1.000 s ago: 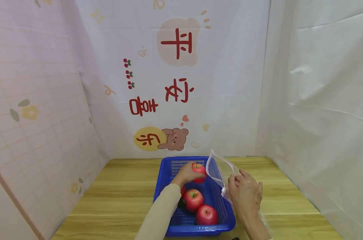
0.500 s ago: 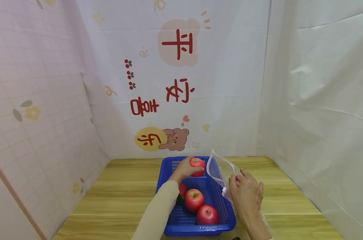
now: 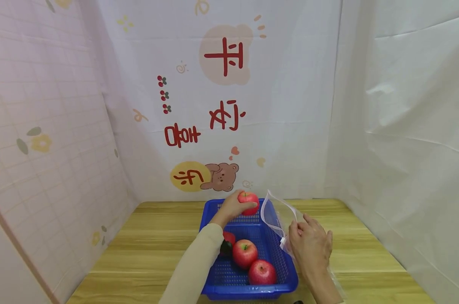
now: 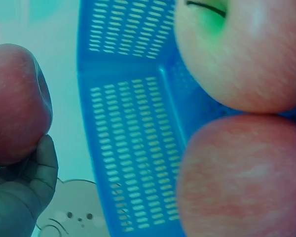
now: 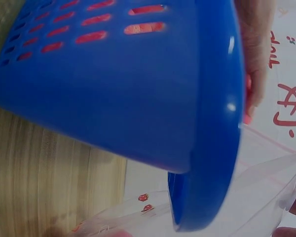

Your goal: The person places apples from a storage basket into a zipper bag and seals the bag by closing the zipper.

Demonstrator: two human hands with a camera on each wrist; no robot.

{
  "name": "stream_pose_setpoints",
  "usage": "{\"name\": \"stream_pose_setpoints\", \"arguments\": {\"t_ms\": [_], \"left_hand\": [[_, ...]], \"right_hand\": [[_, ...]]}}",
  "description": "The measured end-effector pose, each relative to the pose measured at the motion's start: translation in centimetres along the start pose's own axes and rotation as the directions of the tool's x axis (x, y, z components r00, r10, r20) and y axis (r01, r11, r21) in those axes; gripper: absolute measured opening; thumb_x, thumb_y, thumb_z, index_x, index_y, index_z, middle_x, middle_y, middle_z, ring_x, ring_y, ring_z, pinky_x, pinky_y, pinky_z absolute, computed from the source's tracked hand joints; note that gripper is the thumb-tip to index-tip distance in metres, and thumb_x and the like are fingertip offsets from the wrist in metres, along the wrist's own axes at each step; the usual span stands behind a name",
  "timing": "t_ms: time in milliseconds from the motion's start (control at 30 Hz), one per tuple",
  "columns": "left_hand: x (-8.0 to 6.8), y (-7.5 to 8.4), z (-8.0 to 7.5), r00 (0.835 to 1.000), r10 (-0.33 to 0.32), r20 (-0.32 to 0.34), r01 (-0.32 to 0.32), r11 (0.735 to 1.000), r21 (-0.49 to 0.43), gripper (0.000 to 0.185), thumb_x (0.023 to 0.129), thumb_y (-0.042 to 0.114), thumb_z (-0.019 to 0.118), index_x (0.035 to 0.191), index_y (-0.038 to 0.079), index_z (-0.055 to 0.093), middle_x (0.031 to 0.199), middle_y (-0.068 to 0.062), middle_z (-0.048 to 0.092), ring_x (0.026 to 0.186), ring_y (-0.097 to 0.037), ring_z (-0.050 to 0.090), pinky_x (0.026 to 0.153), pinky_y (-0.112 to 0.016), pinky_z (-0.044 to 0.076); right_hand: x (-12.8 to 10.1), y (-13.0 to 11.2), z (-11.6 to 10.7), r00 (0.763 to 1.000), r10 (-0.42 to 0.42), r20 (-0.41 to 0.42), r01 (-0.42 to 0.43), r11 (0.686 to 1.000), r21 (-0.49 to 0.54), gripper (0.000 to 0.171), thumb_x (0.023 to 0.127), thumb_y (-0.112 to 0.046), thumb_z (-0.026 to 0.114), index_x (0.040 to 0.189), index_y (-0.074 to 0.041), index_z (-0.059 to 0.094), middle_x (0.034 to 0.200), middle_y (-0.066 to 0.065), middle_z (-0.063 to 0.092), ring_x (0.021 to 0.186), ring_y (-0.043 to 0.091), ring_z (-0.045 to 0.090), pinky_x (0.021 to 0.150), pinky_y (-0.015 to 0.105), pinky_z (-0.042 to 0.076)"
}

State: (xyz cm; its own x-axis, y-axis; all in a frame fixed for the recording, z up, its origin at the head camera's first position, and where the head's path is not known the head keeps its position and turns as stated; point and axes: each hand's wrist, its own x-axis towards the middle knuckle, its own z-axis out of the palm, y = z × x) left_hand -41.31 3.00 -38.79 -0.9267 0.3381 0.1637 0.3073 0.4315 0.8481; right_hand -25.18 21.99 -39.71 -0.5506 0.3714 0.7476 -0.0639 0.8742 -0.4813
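My left hand [image 3: 233, 207] grips a red apple [image 3: 249, 202] lifted above the far end of a blue perforated basket [image 3: 275, 253]; the same apple [image 4: 15, 103] shows in the left wrist view with my thumb [image 4: 42, 165] under it. Two more red apples [image 3: 245, 253] [image 3: 262, 272] lie in the basket, with a third red fruit [image 3: 228, 237] and something dark [image 3: 225, 249] partly hidden by my left sleeve. My right hand [image 3: 309, 242] pinches the rim of a clear plastic bag [image 3: 276, 215] held open just right of the basket.
The basket stands on a wooden table [image 3: 366, 253] enclosed by white cloth walls [image 3: 404, 126] with printed decorations at the back. In the right wrist view the basket's outer wall [image 5: 113, 89] fills most of the picture, with the bag [image 5: 266, 197] beside it.
My left hand has raised the apple out of the basket, up and slightly toward the far rim. My right hand and the bag have stayed in place.
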Motion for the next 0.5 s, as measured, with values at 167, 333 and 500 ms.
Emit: {"name": "stream_pose_setpoints", "arguments": {"t_ms": [167,333,500], "left_hand": [[0.2,1.4,0.0,0.999,0.044,0.019,-0.044,0.999,0.013,0.082,0.082,0.043,0.077,0.148,0.011,0.042,0.126,-0.011,0.060,0.110,-0.027,0.058,0.094,-0.044,0.051],[0.1,3.1,0.5,0.996,0.082,0.047,-0.082,0.997,-0.004,0.080,0.081,0.043,0.078,0.144,0.009,0.043,0.121,-0.008,0.060,0.105,-0.023,0.059,0.089,-0.040,0.053],[-0.1,4.9,1.1,0.993,0.104,0.053,-0.105,0.994,0.019,0.074,0.080,0.043,0.079,0.138,0.010,0.046,0.118,-0.006,0.061,0.103,-0.022,0.060,0.086,-0.038,0.054]], "right_hand": [[0.3,-0.1,0.2,1.000,-0.003,0.010,0.003,1.000,0.007,0.024,0.089,-0.019,0.063,0.080,-0.004,0.079,0.113,0.018,0.070,0.105,0.038,0.065,0.094,0.074,0.033],[0.4,0.1,0.1,0.999,0.009,0.031,-0.009,1.000,-0.020,0.025,0.091,-0.019,0.061,0.081,-0.004,0.079,0.116,0.018,0.069,0.108,0.038,0.064,0.095,0.075,0.032],[0.5,0.3,-0.2,0.999,0.009,0.031,-0.008,1.000,-0.028,0.025,0.090,-0.019,0.061,0.082,-0.003,0.079,0.117,0.019,0.069,0.109,0.038,0.064,0.095,0.075,0.032]]}}
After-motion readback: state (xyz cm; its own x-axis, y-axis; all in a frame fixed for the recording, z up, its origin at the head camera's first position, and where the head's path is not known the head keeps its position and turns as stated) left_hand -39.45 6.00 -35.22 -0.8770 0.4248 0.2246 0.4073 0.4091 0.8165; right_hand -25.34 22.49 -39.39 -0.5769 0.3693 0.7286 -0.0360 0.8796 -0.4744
